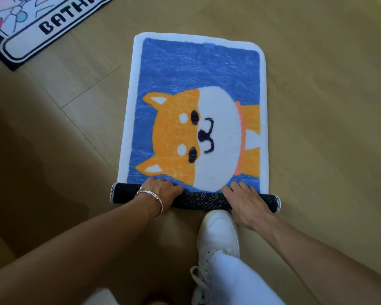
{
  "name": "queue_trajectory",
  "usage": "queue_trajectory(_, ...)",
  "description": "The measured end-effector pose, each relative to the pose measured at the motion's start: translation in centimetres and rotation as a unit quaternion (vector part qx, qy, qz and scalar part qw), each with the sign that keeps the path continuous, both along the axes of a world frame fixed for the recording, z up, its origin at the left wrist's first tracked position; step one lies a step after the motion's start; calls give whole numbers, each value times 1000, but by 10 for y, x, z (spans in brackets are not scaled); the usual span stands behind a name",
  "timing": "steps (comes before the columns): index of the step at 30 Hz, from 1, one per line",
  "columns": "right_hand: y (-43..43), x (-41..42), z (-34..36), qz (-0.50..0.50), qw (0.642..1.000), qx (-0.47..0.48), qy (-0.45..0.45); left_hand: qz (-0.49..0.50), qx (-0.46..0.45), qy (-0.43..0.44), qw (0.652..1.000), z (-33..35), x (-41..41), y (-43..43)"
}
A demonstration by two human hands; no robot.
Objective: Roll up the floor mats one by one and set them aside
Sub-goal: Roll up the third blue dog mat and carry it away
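Head view: the dog mat lies on the wooden floor with only its near edge rolled (dark backing outward). The left hand curls its fingers over the roll, and the right hand lays straighter fingers on it. Another mat lies flat far left, unrolled; a white shoe touches the roll.

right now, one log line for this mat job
step: rolling dog mat | roll: started, near edge | left hand: grips roll | right hand: presses roll | bath mat: flat
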State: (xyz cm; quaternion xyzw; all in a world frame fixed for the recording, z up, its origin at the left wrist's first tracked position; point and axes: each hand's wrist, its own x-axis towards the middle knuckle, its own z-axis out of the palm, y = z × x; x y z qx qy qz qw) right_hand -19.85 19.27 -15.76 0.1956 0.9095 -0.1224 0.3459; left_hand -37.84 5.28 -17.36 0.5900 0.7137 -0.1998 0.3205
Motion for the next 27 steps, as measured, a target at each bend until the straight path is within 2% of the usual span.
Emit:
queue_trajectory(2, 0, 5, 0, 5, 1000, 12, 15, 14, -6, -2, 1000, 1, -2, 1)
queue_trajectory(4, 2, -1, 0, -31, 999, -18, -11, 15, -17, 9, 1000, 5, 0, -2)
queue_trajectory(8, 12, -21, -2, -92, 991, -77, -57, -21, 115, 60, 991, 10, 8, -15)
queue_trajectory(10, 11, -23, -2, -97, 991, -73, -63, -25, 78, 34, 996, 7, 4, -18)
queue_trajectory(12, 5, -20, 0, -64, 996, -30, -51, -10, 14, -6, 1000, 1, -1, -17)
queue_trajectory(15, -2, -9, -1, 9, 999, 47, 20, 37, -9, -67, 997, -5, -12, 0)
queue_trajectory(17, 0, -6, -3, 31, 997, 58, 32, 52, -22, -76, 996, -5, -15, 4)
queue_trajectory(20, 4, -15, -4, -22, 1000, 16, -9, 34, 17, -36, 999, -1, -9, -6)
queue_trajectory(24, 15, -36, -4, -75, 993, -48, -73, -60, 82, 62, 993, 4, -5, -17)
queue_trajectory(27, 9, -35, 2, -60, 996, -12, -62, -26, 40, 65, 997, -1, -2, -13)
